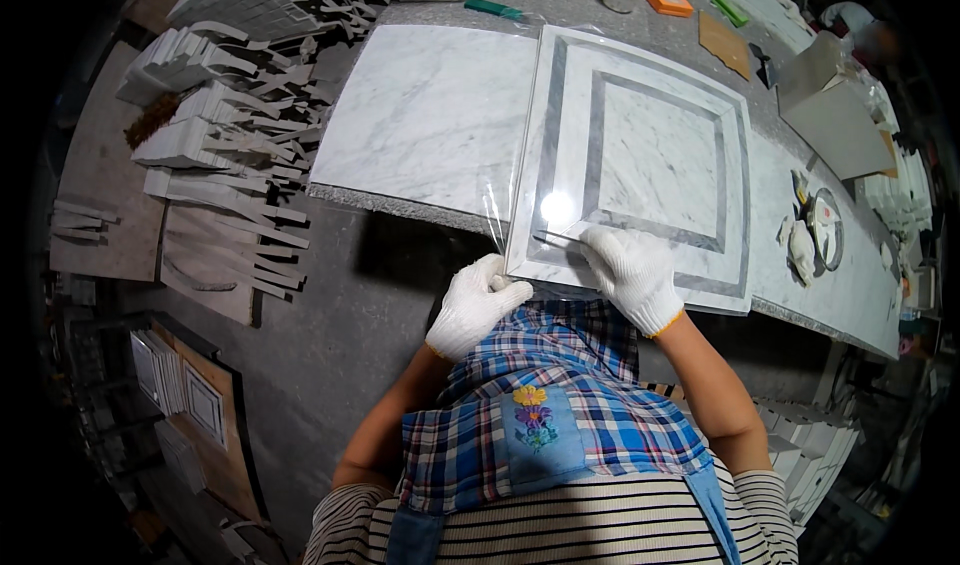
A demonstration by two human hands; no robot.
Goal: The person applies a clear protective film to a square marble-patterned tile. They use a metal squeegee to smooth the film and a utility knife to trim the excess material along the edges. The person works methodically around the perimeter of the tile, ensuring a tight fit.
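A white marble tile panel (655, 155) with grey inlaid bands lies on the stone worktop in front of me. Clear plastic film (497, 200) hangs past its left edge and catches the light. At the panel's near left corner, my left hand (478, 307), in a white knit glove, is closed with thumb and fingers together on the film. My right hand (632, 277), gloved the same way, rests over the panel's near edge. Its fingers are closed round a thin, dark, pointed tool (556, 237) whose tip points left; its exact kind is unclear.
Bundles of pale stone strips (230, 135) stand on boards to the left. A roll of tape (826, 230) and a crumpled glove (802, 252) lie to the right. At the back are an orange box (668, 2), a cardboard piece (724, 45) and a green object (493, 8).
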